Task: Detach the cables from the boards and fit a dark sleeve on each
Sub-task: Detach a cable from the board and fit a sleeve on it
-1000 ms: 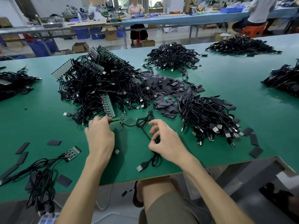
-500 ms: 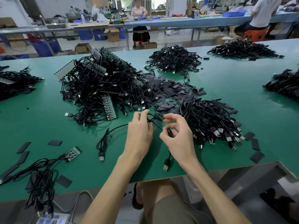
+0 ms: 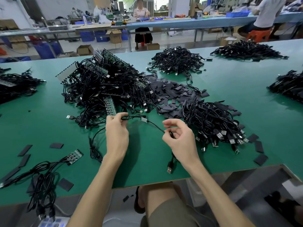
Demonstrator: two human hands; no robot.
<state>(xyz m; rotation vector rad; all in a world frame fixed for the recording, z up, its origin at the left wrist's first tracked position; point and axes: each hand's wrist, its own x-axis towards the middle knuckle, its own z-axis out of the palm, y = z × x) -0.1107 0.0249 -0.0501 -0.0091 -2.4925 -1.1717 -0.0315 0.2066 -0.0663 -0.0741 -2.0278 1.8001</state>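
Observation:
My left hand point(image 3: 116, 136) pinches a thin black cable point(image 3: 155, 126) just above the green table point(image 3: 49, 125). My right hand point(image 3: 180, 141) pinches the same cable further along, so a short length with a small pale piece point(image 3: 144, 119) on it stretches between them. A USB plug point(image 3: 169, 167) hangs below my right wrist. Behind my left hand lies a big tangle of cables with green boards point(image 3: 105, 89). Loose dark sleeves point(image 3: 170, 94) are heaped beyond my hands. A pile of loose cables point(image 3: 211, 123) sits to the right.
A small green board with cables point(image 3: 74, 157) lies at the near left among scattered dark sleeves point(image 3: 56, 145). More cable piles lie at the far left point(image 3: 14, 86), back point(image 3: 177, 60) and right point(image 3: 290, 84). People sit at a far bench.
My hands have drawn apart, stretching the cable between them. The left hand moved left and up; the right hand shifted right. The plug now hangs below my right wrist.

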